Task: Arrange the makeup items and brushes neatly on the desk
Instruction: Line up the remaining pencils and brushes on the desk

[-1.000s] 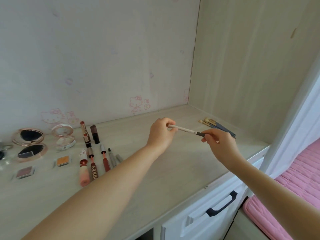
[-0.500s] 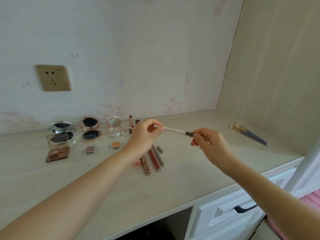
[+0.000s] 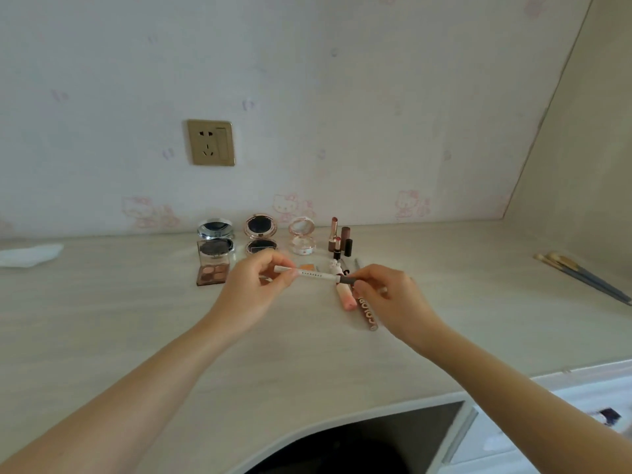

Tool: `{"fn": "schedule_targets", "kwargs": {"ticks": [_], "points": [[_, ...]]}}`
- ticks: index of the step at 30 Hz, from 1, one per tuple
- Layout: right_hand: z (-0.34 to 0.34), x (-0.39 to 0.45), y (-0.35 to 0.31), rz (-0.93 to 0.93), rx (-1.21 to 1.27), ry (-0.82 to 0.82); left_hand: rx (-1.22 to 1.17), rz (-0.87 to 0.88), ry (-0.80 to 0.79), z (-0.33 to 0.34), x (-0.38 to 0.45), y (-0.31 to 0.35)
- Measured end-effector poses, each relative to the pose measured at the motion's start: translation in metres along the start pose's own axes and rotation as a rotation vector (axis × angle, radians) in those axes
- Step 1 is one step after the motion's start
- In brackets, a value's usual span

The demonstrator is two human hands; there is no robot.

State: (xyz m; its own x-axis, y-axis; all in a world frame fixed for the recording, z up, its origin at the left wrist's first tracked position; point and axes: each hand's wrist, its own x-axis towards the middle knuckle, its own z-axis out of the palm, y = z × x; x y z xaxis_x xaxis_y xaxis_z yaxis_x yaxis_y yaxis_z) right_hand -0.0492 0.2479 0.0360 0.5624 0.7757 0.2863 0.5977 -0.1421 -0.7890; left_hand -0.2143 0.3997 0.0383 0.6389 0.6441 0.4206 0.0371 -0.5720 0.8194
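Desk (image 3: 136,336): compacts (image 3: 260,234) and lipsticks (image 3: 337,239) already ranked along its back edge. Brushes (image 3: 581,277) at desk's far right, unsorted. Left hand (image 3: 254,289) and right hand (image 3: 393,295) each pinch one end of white pen (image 3: 313,274), held above desk centre; unplaced.

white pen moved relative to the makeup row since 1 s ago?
Yes. The white pen, held by both hands, has gone left from near the brushes to above the lip products.

orange pan (image 3: 306,267) half hidden, brush handles (image 3: 596,285) cropped
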Motion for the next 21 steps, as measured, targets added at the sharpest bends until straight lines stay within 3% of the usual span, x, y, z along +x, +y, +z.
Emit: {"fn": "schedule_targets", "kwargs": {"ticks": [6,15,18,21], "points": [[0.028,0.002,-0.002,-0.011,-0.036,-0.043,0.164,0.051,-0.006,-0.019,-0.019,-0.022],[0.044,-0.002,-0.001,0.003,-0.049,-0.099,0.620,0.343,-0.071,-0.008,-0.029,-0.026],[0.051,-0.006,-0.005,-0.086,-0.095,-0.132,0.666,0.392,-0.105,-0.001,-0.025,-0.020],[0.057,-0.010,-0.007,-0.235,-0.171,-0.059,0.673,0.394,-0.112,0.004,-0.022,-0.015]]}}
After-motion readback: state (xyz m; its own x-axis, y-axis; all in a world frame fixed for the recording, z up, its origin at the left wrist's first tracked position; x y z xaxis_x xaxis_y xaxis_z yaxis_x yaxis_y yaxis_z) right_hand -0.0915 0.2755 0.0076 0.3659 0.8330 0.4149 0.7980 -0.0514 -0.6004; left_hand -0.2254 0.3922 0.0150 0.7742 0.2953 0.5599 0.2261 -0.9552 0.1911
